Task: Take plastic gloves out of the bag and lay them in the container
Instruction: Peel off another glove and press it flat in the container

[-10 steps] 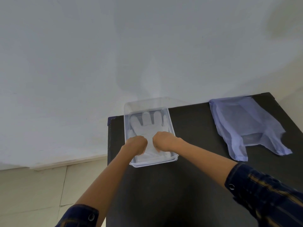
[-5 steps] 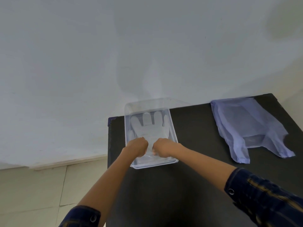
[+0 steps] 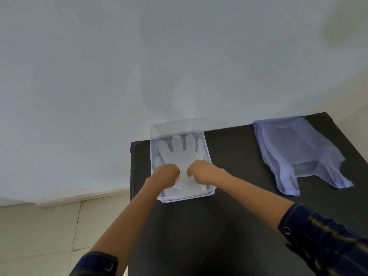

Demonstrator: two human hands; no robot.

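Both hands have drawn a little apart since a second ago, when their knuckles nearly met, and a strip of glove now shows between them; tray, glove and bag lie where they lay.

From the head camera, one clear plastic container [image 3: 206,156] sits at the far left of the black tabletop [image 3: 235,226], against the pale wall [image 3: 139,66]. One translucent plastic glove [image 3: 180,151] can be made out lying flat inside it, fingers pointing far; whether more lie stacked beneath cannot be told. The left hand [image 3: 164,176] and right hand [image 3: 201,171] are both curled into loose fists over the glove's near end, fingers tucked under and pressing down on it; whether they pinch the plastic or only press cannot be told. One pale blue plastic bag [image 3: 298,150] lies flat at the far right of the tabletop, well apart from the container, handles pointing near. Two dark sleeves with snap buttons show at the bottom edge. No writing can be read anywhere.
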